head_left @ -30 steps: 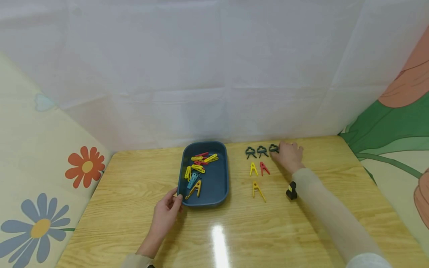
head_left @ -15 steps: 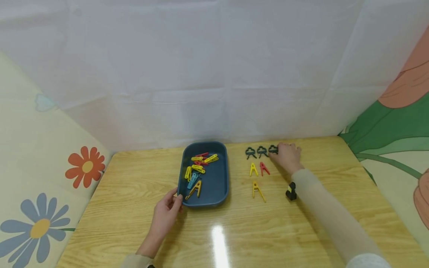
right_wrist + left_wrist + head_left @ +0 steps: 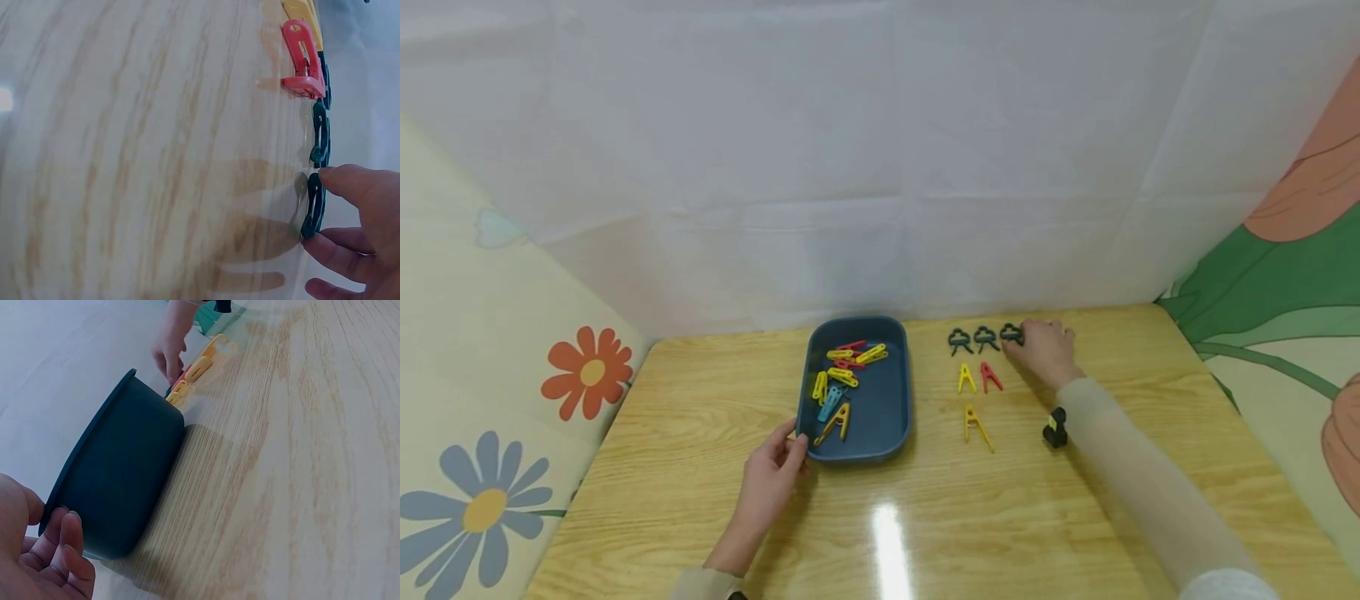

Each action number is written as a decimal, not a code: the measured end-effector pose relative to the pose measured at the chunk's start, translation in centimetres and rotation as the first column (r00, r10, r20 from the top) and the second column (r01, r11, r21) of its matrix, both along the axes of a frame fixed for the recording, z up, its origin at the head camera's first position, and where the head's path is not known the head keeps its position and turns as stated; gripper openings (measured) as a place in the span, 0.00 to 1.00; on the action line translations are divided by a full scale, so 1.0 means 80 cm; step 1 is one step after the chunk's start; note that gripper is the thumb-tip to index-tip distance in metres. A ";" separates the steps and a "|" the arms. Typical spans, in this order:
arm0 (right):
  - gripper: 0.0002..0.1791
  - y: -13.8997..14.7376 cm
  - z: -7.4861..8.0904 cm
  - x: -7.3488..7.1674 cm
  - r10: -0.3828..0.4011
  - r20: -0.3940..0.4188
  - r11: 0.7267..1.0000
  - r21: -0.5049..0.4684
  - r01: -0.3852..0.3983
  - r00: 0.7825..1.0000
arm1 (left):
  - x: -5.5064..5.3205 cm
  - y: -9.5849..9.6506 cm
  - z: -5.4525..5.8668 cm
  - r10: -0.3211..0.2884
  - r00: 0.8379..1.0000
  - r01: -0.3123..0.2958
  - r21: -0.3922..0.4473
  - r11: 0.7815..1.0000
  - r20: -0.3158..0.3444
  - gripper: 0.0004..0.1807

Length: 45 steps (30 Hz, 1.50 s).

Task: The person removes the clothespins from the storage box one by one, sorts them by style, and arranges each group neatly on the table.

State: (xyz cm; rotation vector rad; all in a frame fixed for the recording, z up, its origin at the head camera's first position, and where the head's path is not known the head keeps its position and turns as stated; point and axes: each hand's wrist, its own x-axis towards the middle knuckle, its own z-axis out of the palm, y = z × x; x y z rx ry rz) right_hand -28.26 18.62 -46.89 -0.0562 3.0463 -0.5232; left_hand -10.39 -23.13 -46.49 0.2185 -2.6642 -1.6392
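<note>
My left hand (image 3: pixel 772 468) grips the near-left corner of a dark blue tray (image 3: pixel 903 400), thumb on the rim and fingers beneath it. Inside lie several yellow, red and blue clothespins. At the back of the table my right hand (image 3: pixel 1047 350) pinches a dark green clip (image 3: pixel 314 205) between thumb and a finger. This clip is the rightmost of three in a row, beside the middle clip (image 3: pixel 986 337) and the left clip (image 3: pixel 959 340). In front of the row lie a yellow clothespin (image 3: pixel 967 378) and a red clothespin (image 3: pixel 991 377).
Nearer the front lies a larger orange-yellow clothespin (image 3: pixel 976 427). A white sheet (image 3: pixel 775 167) hangs behind the wooden table (image 3: pixel 700 400). Flower-patterned walls (image 3: pixel 475 292) stand at both sides. A small black device (image 3: pixel 1055 427) sits at the right sleeve.
My right hand has shifted very slightly left with the rightmost dark green clip, towards the other two. The left hand and the tray have stayed in place.
</note>
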 end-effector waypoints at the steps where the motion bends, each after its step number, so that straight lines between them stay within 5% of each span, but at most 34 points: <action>1: 0.34 0.000 0.000 0.000 0.004 0.000 1.000 0.001 -0.004 1.000 | 0.000 0.000 0.000 -0.001 1.000 0.001 0.001 1.000 0.000 0.24; 9: 0.33 0.000 0.001 0.004 0.006 -0.002 1.000 -0.017 -0.006 1.000 | -0.001 0.000 -0.003 -0.002 1.000 0.002 0.000 1.000 -0.015 0.24; 15: 0.27 -0.004 0.010 0.004 0.022 -0.100 0.999 -0.023 -0.024 0.995 | -0.001 -0.001 -0.002 0.001 1.000 -0.001 0.007 1.000 -0.005 0.24; 22: 0.21 -0.026 0.035 0.006 0.122 -0.188 0.985 -0.100 -0.143 0.975 | -0.002 -0.001 0.001 -0.008 1.000 0.008 -0.002 1.000 -0.013 0.24; 31: 0.20 -0.071 0.065 0.014 0.223 -0.185 0.959 -0.133 -0.249 0.957 | 0.001 0.001 0.003 -0.001 1.000 0.000 -0.006 1.000 -0.009 0.23; 45: 0.17 -0.150 0.094 0.016 0.415 -0.239 0.900 -0.032 -0.434 0.878 | 0.002 0.002 0.005 0.003 1.000 -0.003 -0.006 1.000 -0.016 0.22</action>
